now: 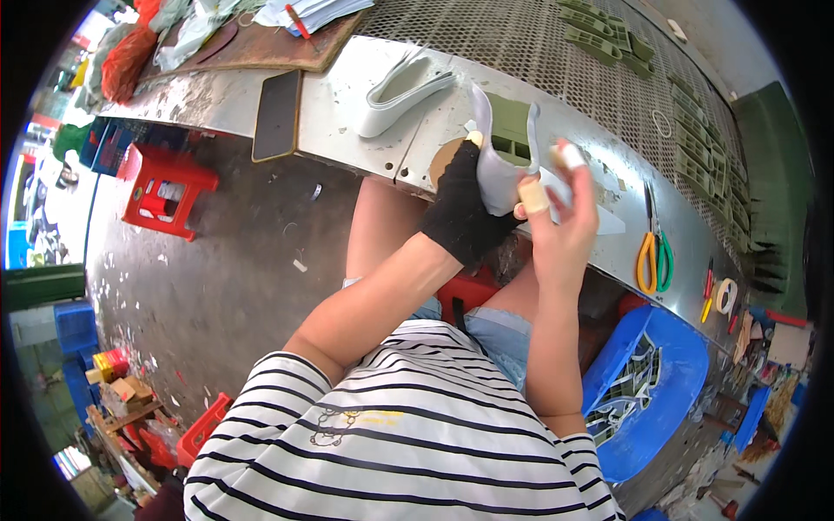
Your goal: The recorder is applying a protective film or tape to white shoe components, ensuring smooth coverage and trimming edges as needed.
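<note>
My left hand (pixel 473 204), in a black fingerless glove, is closed around an olive-green molded shoe wedge (pixel 511 122) with hollow cells. A pale grey strip (pixel 497 178) curves around the near end of the wedge, its two ends rising along the sides. Wraps cover the fingertips of my right hand (pixel 560 217), which is at the right side of the strip. Its fingers are bent and smeared by motion, so whether they grip the strip is unclear. Left of the wedge, a folded bundle of pale strips (pixel 395 100) lies on the metal table (pixel 339 104).
A phone (pixel 277 117) lies at the table's left edge. Scissors with orange and green handles (pixel 653 260) lie on the right, near a tape roll (pixel 726 296). Behind is a mesh surface (pixel 486 39) with several green wedges (pixel 708 148). A blue bin (pixel 678 365) and red stool (pixel 165 191) stand below.
</note>
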The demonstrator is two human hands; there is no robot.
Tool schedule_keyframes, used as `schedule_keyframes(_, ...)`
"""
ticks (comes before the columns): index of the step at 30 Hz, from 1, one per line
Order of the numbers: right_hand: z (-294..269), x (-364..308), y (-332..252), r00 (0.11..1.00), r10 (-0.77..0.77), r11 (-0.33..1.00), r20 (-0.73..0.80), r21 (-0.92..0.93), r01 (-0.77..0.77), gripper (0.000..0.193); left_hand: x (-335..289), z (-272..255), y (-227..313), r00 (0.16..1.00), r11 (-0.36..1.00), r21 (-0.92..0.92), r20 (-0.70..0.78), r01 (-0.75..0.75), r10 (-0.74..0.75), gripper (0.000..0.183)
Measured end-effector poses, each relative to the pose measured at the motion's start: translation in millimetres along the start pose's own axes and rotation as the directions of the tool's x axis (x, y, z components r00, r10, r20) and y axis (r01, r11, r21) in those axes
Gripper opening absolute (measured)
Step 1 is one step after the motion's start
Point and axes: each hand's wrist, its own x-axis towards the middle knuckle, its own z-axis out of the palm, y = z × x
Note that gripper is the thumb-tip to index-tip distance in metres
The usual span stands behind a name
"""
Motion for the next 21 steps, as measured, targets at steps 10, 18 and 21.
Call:
schedule_keyframes(10,-4,7,-13,0.731,-0.628,0.451,0.268,-0.639,0.623,0.032,3,8,-7,0.995,0.994,0.078,-0.054,-0.075,0.079,0.044)
schedule_keyframes(18,-28,16,-35,0.885,-0.425,0.817,0.189,-0.341,0.465,0.020,-5,37,-3,0.996,0.966,0.258,-0.085,0.008,0.015,0.037)
schedule_keyframes(21,-36,26,-43,0.877,-0.390,0.803,0.282,-0.363,0.474,0.012,-4,34,-1,0.997,0.972,0.234,-0.077,0.022,-0.004,0.038)
